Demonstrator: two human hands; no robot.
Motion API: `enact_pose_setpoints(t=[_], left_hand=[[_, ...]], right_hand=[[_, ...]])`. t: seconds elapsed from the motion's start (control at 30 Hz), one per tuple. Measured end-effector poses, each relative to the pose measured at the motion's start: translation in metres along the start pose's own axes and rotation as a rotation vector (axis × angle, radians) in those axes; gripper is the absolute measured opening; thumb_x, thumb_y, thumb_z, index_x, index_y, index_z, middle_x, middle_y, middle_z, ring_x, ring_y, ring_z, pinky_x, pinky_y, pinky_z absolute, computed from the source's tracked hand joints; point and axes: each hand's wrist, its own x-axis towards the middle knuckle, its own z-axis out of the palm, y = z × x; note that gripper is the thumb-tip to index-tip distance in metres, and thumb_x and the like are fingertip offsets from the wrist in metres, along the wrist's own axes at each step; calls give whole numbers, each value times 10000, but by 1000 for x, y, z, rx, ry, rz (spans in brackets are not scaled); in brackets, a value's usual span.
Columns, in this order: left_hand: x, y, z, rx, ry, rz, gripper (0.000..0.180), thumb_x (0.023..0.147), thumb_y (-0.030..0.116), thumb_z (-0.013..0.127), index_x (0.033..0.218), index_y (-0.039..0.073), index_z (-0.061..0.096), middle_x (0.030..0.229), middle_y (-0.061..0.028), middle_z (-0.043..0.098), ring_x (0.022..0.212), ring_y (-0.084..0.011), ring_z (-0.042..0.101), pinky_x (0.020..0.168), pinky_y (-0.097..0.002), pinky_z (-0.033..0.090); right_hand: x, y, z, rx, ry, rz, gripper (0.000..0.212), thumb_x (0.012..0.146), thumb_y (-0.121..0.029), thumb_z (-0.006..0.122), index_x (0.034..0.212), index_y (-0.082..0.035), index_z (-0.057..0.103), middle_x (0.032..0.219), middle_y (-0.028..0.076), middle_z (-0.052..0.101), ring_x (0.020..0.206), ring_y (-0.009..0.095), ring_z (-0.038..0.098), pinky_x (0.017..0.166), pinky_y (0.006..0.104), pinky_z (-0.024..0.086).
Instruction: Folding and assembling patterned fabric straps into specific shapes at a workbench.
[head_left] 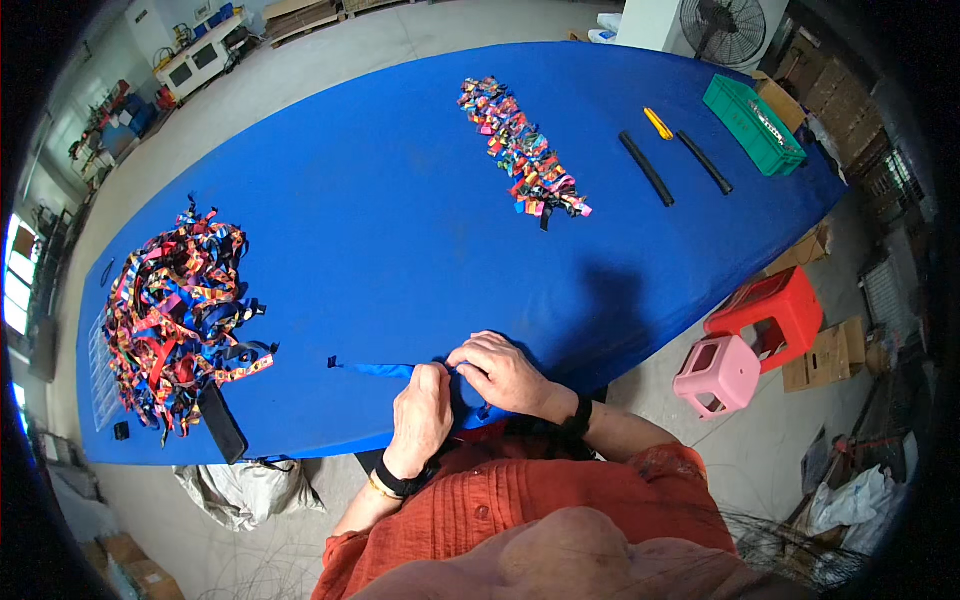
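Observation:
Near the front edge of the blue-covered table, my left hand (pixel 424 412) and my right hand (pixel 502 372) meet with their fingers pinched together. A narrow blue strap (pixel 385 370) runs out to the left from between them, its dark end lying on the cloth. Both hands grip this strap; what is between the fingertips is hidden. To the left lies a tangled heap of multicoloured patterned straps (pixel 165 330). Farther off, a long row of small folded strap bundles (pixel 520 145) slants across the table.
At the far right are two black rods (pixel 647 168), a yellow cutter (pixel 658 124) and a green crate (pixel 755 125). A black flat piece (pixel 222 424) lies beside the heap. Pink (pixel 718 376) and red (pixel 775 315) stools stand right of the table. A white sack (pixel 250 494) sits below the front edge.

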Motion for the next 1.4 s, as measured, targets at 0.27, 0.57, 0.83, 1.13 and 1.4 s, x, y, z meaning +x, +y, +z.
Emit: enact_pose_setpoints(t=[0.27,0.57,0.83,1.13,1.4], left_hand=[[3,-2,-26,98,42,-112,89,976,113,654,988,27,632,877,-175,612,747,-399,627,655,-464,505],[-6,-23,-61,157,-1,-192,119,946,124,695,937,19,638,863,-169,589,740,-392,619,658,-467,501],[-7,-36,-77,162,51,-263,165,956,130,692,919,-16,625,827,-191,598,721,-370,603,658,-434,478],[-17,-58,-89,152,114,-392,106,952,74,670,966,-29,649,900,-183,644,798,-312,652,729,-386,511],[-26,-72,-100,217,137,-475,166,966,131,696,976,-33,669,894,-140,657,802,-208,634,741,-333,511]], right_hand=[[2,-11,-17,75,2,132,121,968,-24,607,1068,-22,676,1008,141,685,929,323,680,815,393,553],[-5,2,-38,-104,73,176,117,966,-42,611,1043,-45,699,990,132,690,913,328,689,792,399,563],[-7,6,-59,-220,96,236,136,948,-36,603,1048,-56,694,989,143,695,911,347,688,798,408,561],[-20,18,-84,-370,147,363,150,971,-106,562,1054,-93,687,1017,148,706,943,374,685,809,463,561],[-25,25,-93,-362,199,451,140,948,-124,634,1061,-75,701,1051,154,720,995,365,690,862,435,553]])
